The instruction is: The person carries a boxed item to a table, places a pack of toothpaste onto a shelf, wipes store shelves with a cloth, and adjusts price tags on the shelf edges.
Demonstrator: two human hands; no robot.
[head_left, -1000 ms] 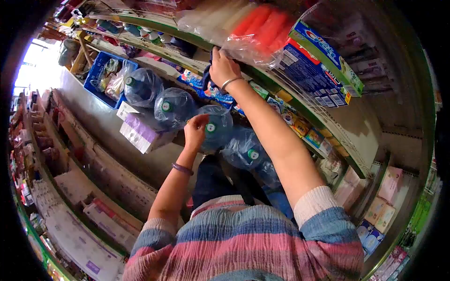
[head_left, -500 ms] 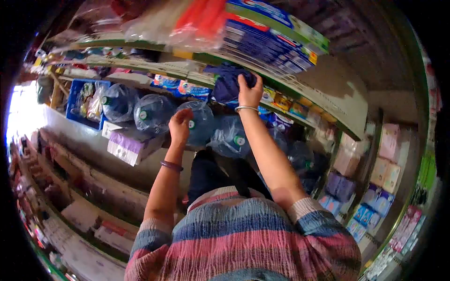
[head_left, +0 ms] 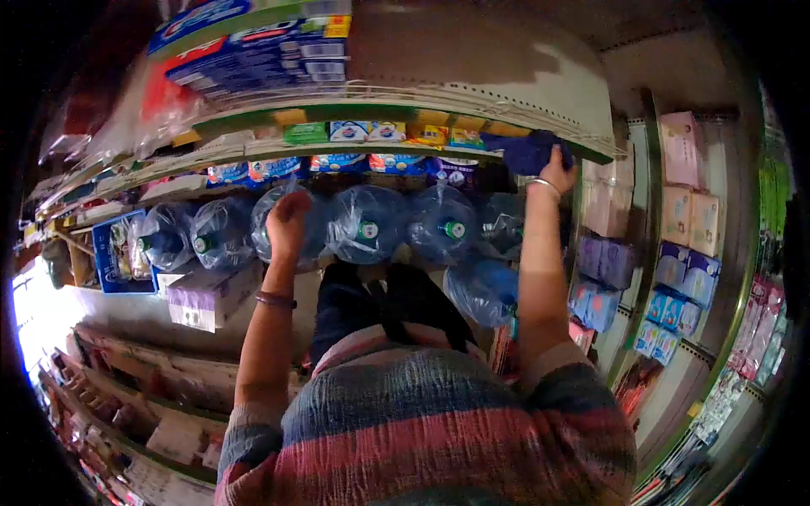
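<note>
My right hand (head_left: 558,174) grips a dark blue cloth (head_left: 531,152) at the right end of a shelf edge (head_left: 405,105), which has yellow tags. The cloth lies bunched against that edge, partly beyond my fingers. My left hand (head_left: 285,221) hangs in front of a large clear water bottle (head_left: 261,207), fingers curled together; whether anything is inside them is hidden. Bagged bottles with green caps, such as this one (head_left: 364,221), stand in a row below the shelf.
Blue toothpaste boxes (head_left: 270,59) sit on the upper shelf. A blue crate (head_left: 108,257) and a white and purple carton (head_left: 207,297) are at the left. Packaged goods (head_left: 675,270) fill shelves at the right. One bottle (head_left: 481,291) stands nearer my legs.
The view has turned and shifted right along the shelf. My right hand has moved right with the cloth, now at the shelf's right end. My left hand stays raised and curled.
</note>
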